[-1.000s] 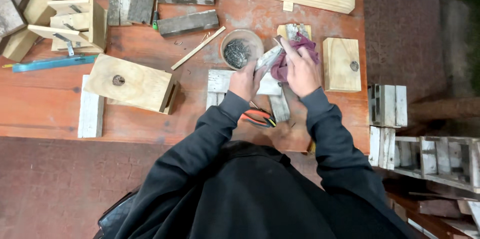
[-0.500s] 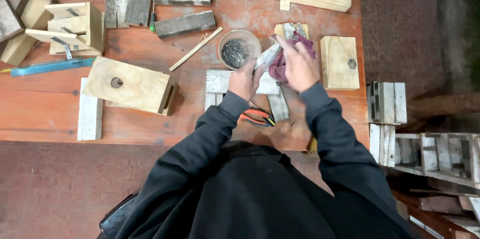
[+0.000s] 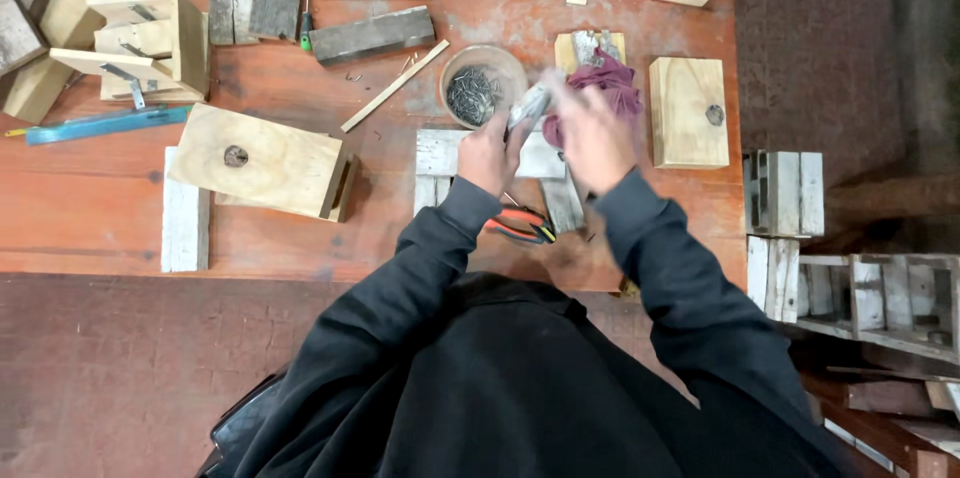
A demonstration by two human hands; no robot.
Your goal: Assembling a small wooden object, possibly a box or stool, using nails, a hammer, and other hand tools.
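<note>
Wood: a small grey piece (image 3: 527,108) is being held up just over the white frame (image 3: 470,153) on the red table (image 3: 90,218).
Left hand (image 3: 488,153): the fingers are being kept curled tight around the lower end of the grey piece.
Right hand (image 3: 590,138): it is being seen as a blur beside the grey piece and next to a purple rag (image 3: 608,78). Whether its fingers are being closed on anything cannot be told.
Bowl (image 3: 480,93): it is being used to hold a heap of small dark nails (image 3: 472,98). It is standing just beside the left hand, near the tip of the grey piece.
Box (image 3: 258,160): a pale wood box with a round hole is lying on its side, well apart from the hands. What is inside is being hidden.
Pliers (image 3: 520,226): they are lying with red and black handles near the left wrist, at the table's near edge.
Danger, bowl: it is likely being put at risk by the fast hands. A bump could tip it, and nails could be spilled over the table.
Danger, grip: the grey piece is being held by one end only, so it could slip and drop.
Danger, pliers: they could be knocked off the edge by a sleeve.
</note>
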